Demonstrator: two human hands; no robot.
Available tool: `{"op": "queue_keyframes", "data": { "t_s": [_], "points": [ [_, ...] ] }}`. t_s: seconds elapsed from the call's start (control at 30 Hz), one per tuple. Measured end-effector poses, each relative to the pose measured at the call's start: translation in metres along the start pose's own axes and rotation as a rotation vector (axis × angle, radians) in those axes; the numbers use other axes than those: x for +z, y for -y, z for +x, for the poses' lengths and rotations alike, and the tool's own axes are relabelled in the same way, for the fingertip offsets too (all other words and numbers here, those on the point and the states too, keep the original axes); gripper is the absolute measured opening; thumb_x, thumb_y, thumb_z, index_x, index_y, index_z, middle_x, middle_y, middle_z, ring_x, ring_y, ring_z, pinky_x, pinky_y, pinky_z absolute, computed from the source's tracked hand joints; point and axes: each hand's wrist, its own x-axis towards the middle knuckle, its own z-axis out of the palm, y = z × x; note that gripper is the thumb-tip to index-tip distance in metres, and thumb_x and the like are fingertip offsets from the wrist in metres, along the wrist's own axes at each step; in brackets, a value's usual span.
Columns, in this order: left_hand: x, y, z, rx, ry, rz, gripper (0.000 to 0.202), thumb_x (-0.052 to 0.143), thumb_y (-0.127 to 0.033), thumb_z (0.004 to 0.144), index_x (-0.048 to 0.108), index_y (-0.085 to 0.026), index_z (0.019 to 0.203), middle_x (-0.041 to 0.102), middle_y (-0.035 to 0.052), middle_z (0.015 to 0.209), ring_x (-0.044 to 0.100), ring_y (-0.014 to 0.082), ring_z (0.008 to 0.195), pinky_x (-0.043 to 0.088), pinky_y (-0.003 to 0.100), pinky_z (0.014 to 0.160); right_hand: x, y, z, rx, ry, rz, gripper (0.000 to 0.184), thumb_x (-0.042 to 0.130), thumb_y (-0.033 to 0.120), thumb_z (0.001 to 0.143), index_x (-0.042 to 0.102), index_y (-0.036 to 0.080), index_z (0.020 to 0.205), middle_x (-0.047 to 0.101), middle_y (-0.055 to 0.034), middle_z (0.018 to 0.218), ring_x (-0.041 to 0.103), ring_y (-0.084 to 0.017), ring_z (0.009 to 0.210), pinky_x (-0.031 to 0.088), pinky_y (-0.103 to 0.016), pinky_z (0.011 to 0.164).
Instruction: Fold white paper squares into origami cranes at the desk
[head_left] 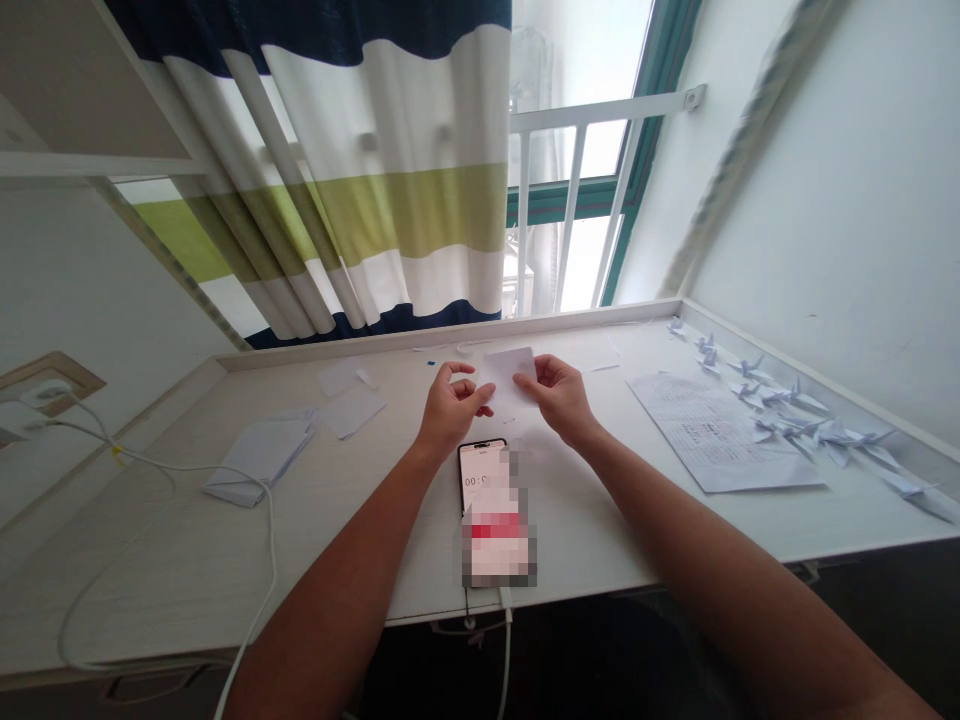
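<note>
Above the white desk (431, 560), beyond the phone (478, 468): a paper sheet (504, 372).
From my remote station I see the right hand (561, 398) pinching its right side; the left hand (452, 402) is at its left edge, its grip unclear to me.

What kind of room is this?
It looks like a room in someone's home, maybe a bedroom or study. There's a white desk by a window, a striped curtain, and folded paper birds on the desk.
</note>
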Motion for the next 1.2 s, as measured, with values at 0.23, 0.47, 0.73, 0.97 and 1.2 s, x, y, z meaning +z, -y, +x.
{"op": "queue_keyframes", "data": {
  "t_s": [0.23,0.47,0.73,0.97,1.2],
  "points": [
    [-0.003,0.008,0.006,-0.025,0.007,-0.023,0.055,0.089,-0.036,0.073,0.055,-0.019,0.112,0.069,-0.0039,0.077,0.073,0.0165,0.065,0.054,0.030,0.068,-0.001,0.002,0.003,0.001,-0.026,0.082,0.036,0.086,0.052,0.076,0.070,0.021,0.084,0.074,-0.0029,0.085,0.067,-0.020,0.081,0.058,-0.036,0.079],
    [-0.004,0.009,0.003,-0.114,0.165,0.001,0.043,0.090,-0.035,0.071,0.066,-0.016,0.101,0.076,0.0051,0.083,0.071,0.0163,0.071,0.050,0.028,0.067,-0.003,0.002,0.004,0.016,-0.036,0.046,0.039,0.084,0.059,0.076,0.070,0.022,0.079,0.073,-0.0031,0.079,0.066,-0.021,0.075,0.059,-0.038,0.073],
    [-0.006,0.008,0.004,-0.148,0.127,-0.064,0.041,0.085,-0.049,0.078,0.076,-0.015,0.099,0.078,0.0072,0.085,0.070,0.0179,0.074,0.054,0.029,0.070,-0.001,0.005,0.000,0.055,0.069,0.040,0.037,0.086,0.057,0.075,0.076,0.022,0.083,0.076,-0.0049,0.084,0.069,-0.023,0.079,0.060,-0.041,0.075],
    [-0.005,0.002,0.006,-0.197,-0.008,-0.148,0.048,0.090,-0.038,0.072,0.074,-0.012,0.110,0.080,0.0104,0.092,0.073,0.0200,0.070,0.058,0.032,0.066,-0.003,0.006,-0.002,-0.269,-0.105,-0.306,0.026,0.069,0.043,0.094,0.076,0.026,0.112,0.072,-0.0081,0.099,0.067,-0.027,0.094,0.058,-0.050,0.086],
    [-0.005,-0.005,0.005,-0.221,-0.089,-0.292,0.040,0.086,-0.028,0.075,0.071,-0.010,0.108,0.080,0.0126,0.099,0.076,0.0212,0.081,0.063,0.038,0.079,0.002,0.012,-0.012,-0.785,0.226,-0.951,0.027,0.069,0.024,0.095,0.078,0.037,0.117,0.059,-0.0047,0.147,0.048,-0.036,0.140,0.048,-0.059,0.111]
  ]
}}
